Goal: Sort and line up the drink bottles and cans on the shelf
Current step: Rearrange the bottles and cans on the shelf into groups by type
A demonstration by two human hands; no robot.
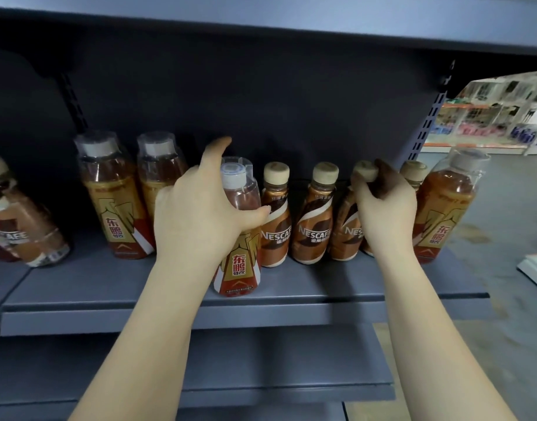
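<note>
The left hand [200, 214] grips the energy bottle [238, 235] standing upright near the front edge of the grey shelf [322, 287]. Its thumb curls across the bottle's clear shoulder and its fingers wrap round the far side, while the forefinger sticks up past the white cap. The left forearm reaches up from the lower left, wrist straight.

Just right of the energy bottle stand two coffee bottles [275, 217] and [314, 217] side by side, upright. Further right of them, the right hand [382, 208] pinches the tan cap of a third coffee bottle [346, 226], which tilts a little to the left; the fingertips close over the cap from above, and the palm covers part of its body. The right forearm rises from the lower right.

Left of the energy bottle, two like bottles [112, 196] and [158, 177] stand further back. Another [443, 205] stands at the shelf's right end.
</note>
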